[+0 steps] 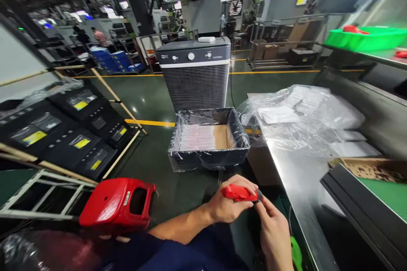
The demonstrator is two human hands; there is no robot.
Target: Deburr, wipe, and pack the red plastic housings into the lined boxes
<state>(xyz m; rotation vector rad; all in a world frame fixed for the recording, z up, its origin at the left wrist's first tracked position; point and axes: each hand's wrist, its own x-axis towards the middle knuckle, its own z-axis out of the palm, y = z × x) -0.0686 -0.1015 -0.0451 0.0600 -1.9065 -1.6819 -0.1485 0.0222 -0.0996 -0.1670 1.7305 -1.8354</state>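
Note:
In front of my body, my left hand [229, 204] is closed around a red plastic piece [238, 192] with a dark end; its exact kind is not clear. The fingertips of my right hand [274, 224] are pinched at the dark end of the same piece, so both hands meet on it. Beyond them stands a black crate [206, 159] lined with clear plastic film. Inside it, white-and-pink wrapped packs [197, 137] lie in a row beside a strip of brown cardboard [221, 136].
A metal workbench [288, 169] at right carries clear plastic bags [305, 101] and a dark-edged tray [359, 203]. Above it sits a green basket [365, 40]. A red stool [108, 203] and black crates [70, 127] are at left. An air cooler [195, 80] stands behind the lined crate.

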